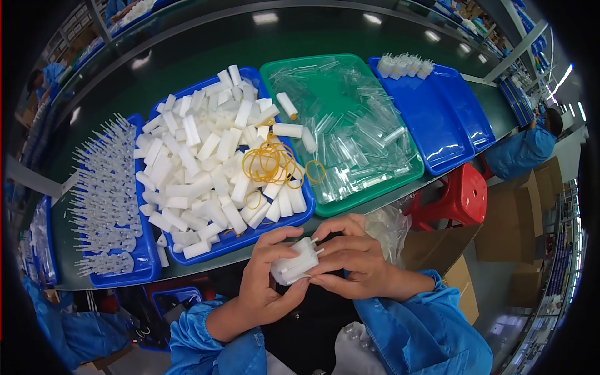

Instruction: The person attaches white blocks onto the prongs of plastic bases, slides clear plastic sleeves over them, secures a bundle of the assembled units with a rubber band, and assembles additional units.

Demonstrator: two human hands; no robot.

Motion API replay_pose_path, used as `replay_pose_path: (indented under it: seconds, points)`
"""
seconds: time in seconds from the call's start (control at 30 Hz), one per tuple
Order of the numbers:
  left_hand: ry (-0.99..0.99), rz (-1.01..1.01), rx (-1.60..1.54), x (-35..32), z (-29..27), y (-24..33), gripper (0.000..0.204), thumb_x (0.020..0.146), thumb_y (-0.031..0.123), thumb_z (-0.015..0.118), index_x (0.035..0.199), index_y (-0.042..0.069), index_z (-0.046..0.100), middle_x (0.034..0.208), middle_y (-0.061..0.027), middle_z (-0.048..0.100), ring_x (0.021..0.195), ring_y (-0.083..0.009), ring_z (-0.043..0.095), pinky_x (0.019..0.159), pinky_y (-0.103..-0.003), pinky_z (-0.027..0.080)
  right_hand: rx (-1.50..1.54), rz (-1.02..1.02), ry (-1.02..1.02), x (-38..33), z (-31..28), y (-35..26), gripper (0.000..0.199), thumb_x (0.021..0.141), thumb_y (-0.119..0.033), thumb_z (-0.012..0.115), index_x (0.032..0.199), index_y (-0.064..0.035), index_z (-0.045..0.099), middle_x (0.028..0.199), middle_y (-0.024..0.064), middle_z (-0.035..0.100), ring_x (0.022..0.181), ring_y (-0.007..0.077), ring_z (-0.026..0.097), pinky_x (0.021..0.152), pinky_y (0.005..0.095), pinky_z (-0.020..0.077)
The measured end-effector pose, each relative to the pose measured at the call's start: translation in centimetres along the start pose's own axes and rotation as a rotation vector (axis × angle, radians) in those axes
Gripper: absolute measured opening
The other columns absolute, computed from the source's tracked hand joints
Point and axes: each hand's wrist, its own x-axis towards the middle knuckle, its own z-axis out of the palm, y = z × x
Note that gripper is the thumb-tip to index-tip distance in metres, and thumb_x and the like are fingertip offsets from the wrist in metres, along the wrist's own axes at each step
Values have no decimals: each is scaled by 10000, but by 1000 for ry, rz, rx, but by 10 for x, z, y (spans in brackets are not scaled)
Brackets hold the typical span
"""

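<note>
- Lower centre: we see the left hand point(259, 282) and right hand point(359, 261) pinching a white bundle point(295, 262).
- Left of centre: we find white blocks point(200, 185) in a blue tray point(275, 229).

Red plastic stool point(465, 194), cardboard boxes point(505, 219), co-worker point(522, 152) in blue, metal post point(34, 177)

"Where is your camera sitting?"

"On my head, the left of two; it is looking down, close over my left hand point(265, 269) and right hand point(355, 261)."

"And beyond?"

"It is facing forward across the surface point(215, 40), straight edges bending toward its dark rim."
</note>
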Motion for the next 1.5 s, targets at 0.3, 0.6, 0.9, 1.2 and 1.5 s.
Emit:
replay_pose_path:
  seconds: [0.3, 0.6, 0.9, 1.2, 1.5]
  points:
    - [11, 99, 267, 1, 4, -3, 408, 731, -35, 611, 1078, 13, 403, 1204, -270, 429, 1085, -345, 512, 905, -407, 424, -192, 21, 52, 3, 2, -1, 160, 661, -147, 755, 772, -127, 642, 802, -9, 623, 877, 171, 575, 735, 313, 294]
    - [98, 62, 229, -1, 9, -1, 441, 727, -46, 592, 1125, -3, 408, 1181, -273, 467, 1074, -366, 516, 900, -403, 417, -99, 58, 85, 0, 7, -2, 177, 631, -100, 774, 748, -111, 642, 769, 31, 647, 833, 221, 600, 726, 308, 334]
    - [48, 116, 323, 1, 6, -2, 436, 736, -55, 595, 1127, 8, 412, 1217, -277, 419, 1103, -399, 473, 924, -425, 387, 139, 184, 99, -13, 16, 9, 387, 660, 19, 744, 928, -65, 478, 980, 118, 522, 959, 192, 520, 813, 312, 385]
    - [77, 88, 355, 5, 5, -3, 361, 731, -7, 631, 1040, 1, 445, 1227, -274, 398, 1092, -402, 467, 930, -430, 394, 199, 283, 202, -7, 22, 4, 329, 663, -74, 759, 914, -67, 545, 859, 47, 602, 851, 169, 543, 765, 277, 382]
    - [121, 101, 470, 0, -3, -3, 306, 718, -21, 627, 998, -10, 507, 1251, -254, 391, 1002, -346, 540, 845, -393, 453, -459, -92, 67, 36, -24, 22, 308, 676, -226, 761, 913, -103, 607, 857, 29, 625, 793, 203, 572, 725, 337, 356]
